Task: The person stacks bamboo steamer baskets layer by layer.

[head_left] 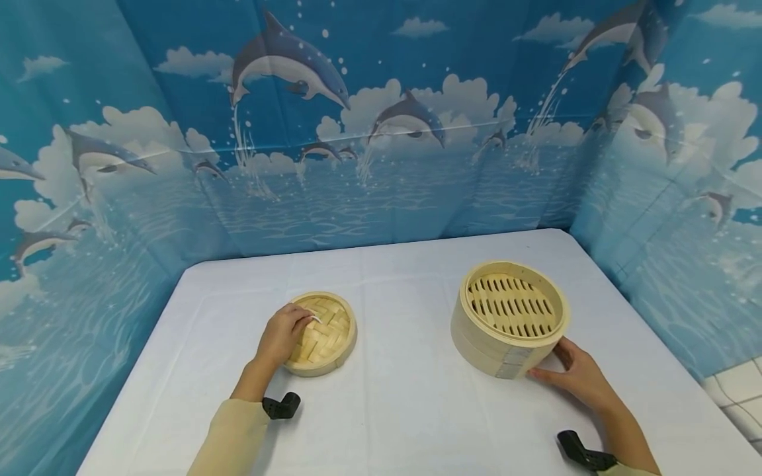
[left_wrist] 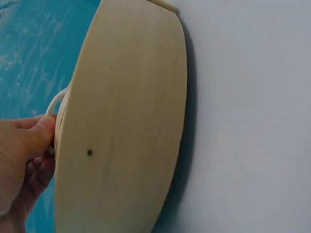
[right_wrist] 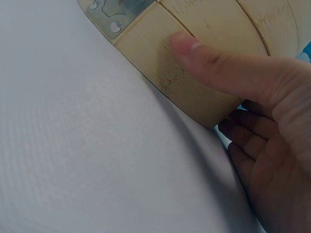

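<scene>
On the left of the head view lies a round bamboo steamer lid (head_left: 333,337) with a woven top. My left hand (head_left: 282,334) pinches its white loop handle (left_wrist: 57,100) between thumb and fingertips. In the left wrist view the lid's pale side band (left_wrist: 121,116) casts a narrow shadow on the white cloth. To the right is a bamboo steamer (head_left: 512,304) with a slotted tray inside and a metal plate (head_left: 513,362) on its side. My right hand (head_left: 574,375) grips its lower near-right side. The thumb (right_wrist: 214,63) presses the wall, with the other fingers around the bottom edge.
A white cloth (head_left: 405,396) covers the table beneath both bamboo pieces. Behind and beside it hang blue curtains (head_left: 381,198) printed with dolphins. Black wrist mounts (head_left: 282,405) are on both forearms. Pale tiles (head_left: 735,390) show at the far right.
</scene>
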A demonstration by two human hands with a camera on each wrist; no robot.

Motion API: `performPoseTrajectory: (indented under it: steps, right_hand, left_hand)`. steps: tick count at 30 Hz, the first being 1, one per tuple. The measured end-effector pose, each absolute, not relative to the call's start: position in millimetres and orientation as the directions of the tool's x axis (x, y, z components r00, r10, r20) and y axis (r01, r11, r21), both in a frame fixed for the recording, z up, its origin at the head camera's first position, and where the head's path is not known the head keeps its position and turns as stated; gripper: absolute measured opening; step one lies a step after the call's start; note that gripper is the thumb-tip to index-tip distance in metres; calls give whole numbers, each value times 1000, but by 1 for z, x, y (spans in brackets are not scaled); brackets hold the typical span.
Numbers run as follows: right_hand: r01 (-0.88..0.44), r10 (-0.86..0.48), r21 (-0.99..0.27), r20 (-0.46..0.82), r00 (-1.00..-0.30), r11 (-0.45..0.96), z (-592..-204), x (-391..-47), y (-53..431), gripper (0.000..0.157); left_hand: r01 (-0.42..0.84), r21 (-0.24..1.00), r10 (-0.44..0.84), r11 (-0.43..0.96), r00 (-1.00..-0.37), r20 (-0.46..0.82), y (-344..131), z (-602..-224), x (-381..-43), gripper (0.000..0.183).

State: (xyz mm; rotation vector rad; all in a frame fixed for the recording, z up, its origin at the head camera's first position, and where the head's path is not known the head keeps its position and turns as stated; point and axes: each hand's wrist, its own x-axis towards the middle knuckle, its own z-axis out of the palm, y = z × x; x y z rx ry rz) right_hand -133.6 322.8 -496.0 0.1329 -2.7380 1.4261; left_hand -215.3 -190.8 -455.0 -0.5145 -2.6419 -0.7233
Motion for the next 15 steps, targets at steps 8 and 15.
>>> performPoseTrajectory:
  steps: [8, 15]
  right_hand:
    - [-102, -53, -820, 88, -995, 563, -495, -133, 325, 87]
    - [-107, -60, -818, 89, -994, 565, -495, -134, 324, 88]
  left_hand:
    - [406, 418, 203, 813, -870, 449, -161, -419, -226, 17]
    - [444, 466, 180, 765, -842, 508, -110, -367, -235, 16]
